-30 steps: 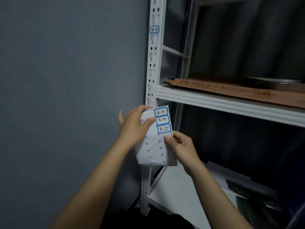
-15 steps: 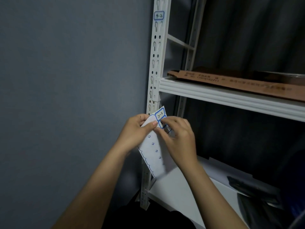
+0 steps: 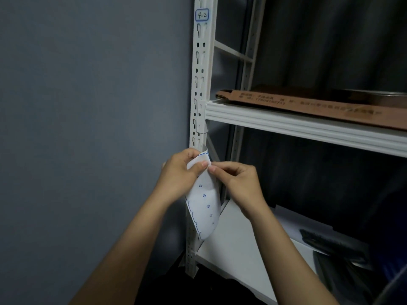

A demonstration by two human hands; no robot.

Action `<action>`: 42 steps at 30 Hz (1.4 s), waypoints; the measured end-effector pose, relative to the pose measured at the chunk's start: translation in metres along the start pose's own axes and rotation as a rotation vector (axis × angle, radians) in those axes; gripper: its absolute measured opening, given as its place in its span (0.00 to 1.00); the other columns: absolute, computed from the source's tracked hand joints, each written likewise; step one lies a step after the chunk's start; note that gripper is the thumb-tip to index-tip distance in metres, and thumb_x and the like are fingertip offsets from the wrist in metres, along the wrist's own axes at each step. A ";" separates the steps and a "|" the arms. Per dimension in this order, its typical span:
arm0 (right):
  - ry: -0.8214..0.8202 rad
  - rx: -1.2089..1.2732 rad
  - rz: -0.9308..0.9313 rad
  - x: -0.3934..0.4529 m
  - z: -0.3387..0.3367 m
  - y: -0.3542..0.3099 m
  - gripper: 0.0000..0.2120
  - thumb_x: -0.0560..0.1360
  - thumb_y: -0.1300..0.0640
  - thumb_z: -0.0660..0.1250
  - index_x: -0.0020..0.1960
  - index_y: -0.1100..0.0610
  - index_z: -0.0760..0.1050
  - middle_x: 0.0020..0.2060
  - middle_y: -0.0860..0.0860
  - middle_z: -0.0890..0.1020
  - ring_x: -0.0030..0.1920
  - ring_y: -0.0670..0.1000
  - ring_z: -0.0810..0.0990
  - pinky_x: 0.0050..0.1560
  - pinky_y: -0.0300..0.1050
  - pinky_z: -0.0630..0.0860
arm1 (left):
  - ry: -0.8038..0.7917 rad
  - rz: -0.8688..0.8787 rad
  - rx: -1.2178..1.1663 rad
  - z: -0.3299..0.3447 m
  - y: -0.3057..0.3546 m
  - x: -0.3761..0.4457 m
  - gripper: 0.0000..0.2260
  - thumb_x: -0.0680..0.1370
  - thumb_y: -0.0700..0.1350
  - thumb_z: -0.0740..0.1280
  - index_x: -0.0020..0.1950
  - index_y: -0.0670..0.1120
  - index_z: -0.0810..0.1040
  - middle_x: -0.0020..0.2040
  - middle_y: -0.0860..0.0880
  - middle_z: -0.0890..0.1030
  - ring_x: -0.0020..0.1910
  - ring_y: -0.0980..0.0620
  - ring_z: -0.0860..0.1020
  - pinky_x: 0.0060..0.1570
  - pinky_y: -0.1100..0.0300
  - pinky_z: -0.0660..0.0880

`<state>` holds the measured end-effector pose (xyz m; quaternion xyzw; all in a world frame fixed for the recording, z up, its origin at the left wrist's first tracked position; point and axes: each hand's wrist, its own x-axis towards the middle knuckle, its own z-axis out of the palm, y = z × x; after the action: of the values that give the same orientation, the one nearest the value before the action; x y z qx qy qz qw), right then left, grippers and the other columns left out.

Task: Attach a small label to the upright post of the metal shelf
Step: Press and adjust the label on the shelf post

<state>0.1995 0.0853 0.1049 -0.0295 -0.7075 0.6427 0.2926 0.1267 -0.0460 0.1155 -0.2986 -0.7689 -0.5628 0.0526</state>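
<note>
Left hand [image 3: 179,175]: I see it gripping the upper part of the label sheet [image 3: 203,203], thumb laid across the front, the other fingers curled behind the paper.
Right hand [image 3: 239,183]: thumb and forefinger pressed together at the sheet's top right edge, right beside the left thumb; I cannot tell whether a peeled label sits between the fingertips.
Both hands: held close together in front of the upright post [image 3: 201,80], just under the left end of the middle shelf [image 3: 297,126].
Label sheet: white backing paper, curled, hanging down from the hands with its lower tip in front of the post; a row of small blue squares runs down it and a stepped blue line marks its left edge.
Upright post: white perforated metal at the shelf unit's front left corner, standing beside the grey wall [image 3: 88,128].
Stuck label [image 3: 202,14]: blue-bordered, marked "4-2", on the post near the top of my view, well above the hands.
Middle shelf: carries a flat brown cardboard piece [image 3: 308,106] along its front edge.
Lower shelf [image 3: 237,245]: white board below the hands; dark items lie toward its right side, too dim for me to identify.
</note>
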 end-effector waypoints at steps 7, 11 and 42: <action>-0.110 0.160 0.140 0.008 -0.018 0.000 0.07 0.72 0.68 0.71 0.50 0.66 0.82 0.44 0.59 0.85 0.45 0.53 0.84 0.50 0.41 0.80 | -0.051 0.056 0.032 0.006 0.005 0.002 0.06 0.69 0.56 0.64 0.42 0.56 0.75 0.38 0.53 0.81 0.44 0.48 0.80 0.50 0.45 0.76; -0.148 0.192 0.176 0.010 -0.026 -0.005 0.08 0.72 0.68 0.70 0.50 0.66 0.82 0.45 0.59 0.85 0.48 0.54 0.85 0.51 0.41 0.80 | -0.061 0.066 0.048 0.008 0.005 0.005 0.03 0.70 0.56 0.63 0.41 0.59 0.75 0.38 0.56 0.80 0.47 0.46 0.79 0.53 0.44 0.75; 0.207 0.457 -0.041 0.017 -0.041 -0.047 0.08 0.77 0.67 0.64 0.42 0.58 0.78 0.45 0.51 0.82 0.46 0.46 0.81 0.56 0.42 0.77 | 0.149 0.103 -0.091 -0.004 0.052 0.022 0.06 0.78 0.44 0.64 0.43 0.54 0.74 0.45 0.55 0.81 0.47 0.52 0.79 0.54 0.50 0.75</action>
<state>0.2197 0.1214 0.1554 -0.0142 -0.5106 0.7734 0.3755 0.1347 -0.0315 0.1697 -0.2974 -0.7200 -0.6144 0.1248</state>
